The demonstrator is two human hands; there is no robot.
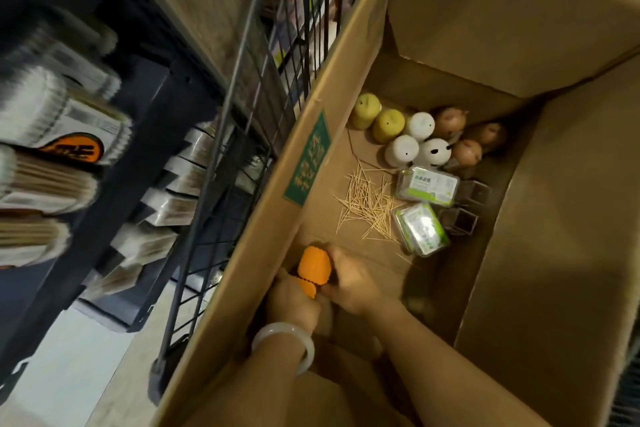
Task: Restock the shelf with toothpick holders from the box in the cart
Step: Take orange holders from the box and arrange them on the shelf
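We are gripping two orange holders [312, 269] low in the box [571, 218], one per hand: left hand [294, 302], right hand [349, 282]. Lifting carelessly, they may be catching loose toothpicks [367, 208] mid-frame.

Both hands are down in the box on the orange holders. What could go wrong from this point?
1. The left hand and right hand each hold an orange holder close together; a loose grip while lifting could drop one back into the cardboard box.
2. Loose toothpicks lie scattered on the box floor; a reach for the animal-shaped holders could prick fingers or spread them.
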